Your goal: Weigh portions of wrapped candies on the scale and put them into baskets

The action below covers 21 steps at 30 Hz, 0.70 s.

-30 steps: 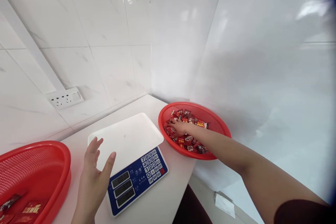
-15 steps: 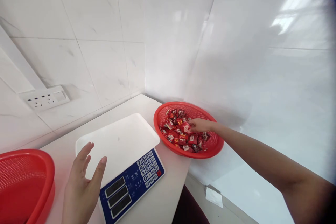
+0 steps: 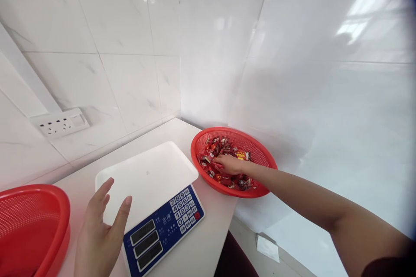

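Inside the red mesh basket [image 3: 268, 160] on the right, my right hand [image 3: 232, 164] reaches into a heap of small wrapped candies [image 3: 242, 155]. Its fingers are curled down against a red-wrapped candy [image 3: 218, 165] near the basket's middle; some fingertips are buried among the wrappers. My left hand [image 3: 102, 225] is raised by the near left corner of a digital scale [image 3: 165, 220], thumb and fingers spread, with nothing in it. The scale's white pan [image 3: 152, 169] is bare, and the digits on its dark displays are too faint to read.
A second red basket [image 3: 58, 225] stands at the left edge, partly out of view. The white table [image 3: 208, 220] meets tiled walls at the back corner. A power socket [image 3: 60, 123] is on the left wall. Something white and flat [image 3: 267, 247] lies on the floor.
My right hand has moved left and deeper into the candies, and the wrappers around it have shifted. My left hand stays nearly still and open.
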{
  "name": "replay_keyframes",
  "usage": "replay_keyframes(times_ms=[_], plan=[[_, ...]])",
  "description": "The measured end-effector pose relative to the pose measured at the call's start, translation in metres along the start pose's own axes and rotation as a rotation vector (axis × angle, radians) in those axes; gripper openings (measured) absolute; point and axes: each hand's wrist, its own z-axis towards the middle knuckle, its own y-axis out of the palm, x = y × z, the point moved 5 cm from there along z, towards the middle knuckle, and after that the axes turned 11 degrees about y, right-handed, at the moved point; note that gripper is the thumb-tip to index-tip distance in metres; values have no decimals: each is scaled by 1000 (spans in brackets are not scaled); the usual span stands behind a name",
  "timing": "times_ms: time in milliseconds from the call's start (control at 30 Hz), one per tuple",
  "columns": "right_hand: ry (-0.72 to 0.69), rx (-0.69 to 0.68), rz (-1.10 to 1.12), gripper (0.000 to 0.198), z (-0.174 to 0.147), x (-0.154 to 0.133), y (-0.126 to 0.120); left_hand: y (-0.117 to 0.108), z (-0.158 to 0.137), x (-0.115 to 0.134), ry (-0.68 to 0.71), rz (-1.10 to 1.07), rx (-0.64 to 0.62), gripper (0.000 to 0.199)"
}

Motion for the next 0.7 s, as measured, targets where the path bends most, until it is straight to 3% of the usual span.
replay_keyframes(times_ms=[167, 400, 567, 700], plan=[[20, 61, 177, 16, -19, 5, -28, 9, 2, -2, 8, -28, -32, 63], [82, 192, 430, 27, -31, 6, -71, 9, 0, 2, 24, -42, -40, 62], [-16, 3, 885, 23, -37, -48, -69, 12, -4, 10, 52, -53, -83, 54], [-144, -190, 970, 21, -31, -110, -56, 16, -6, 15, 107, -42, -138, 49]])
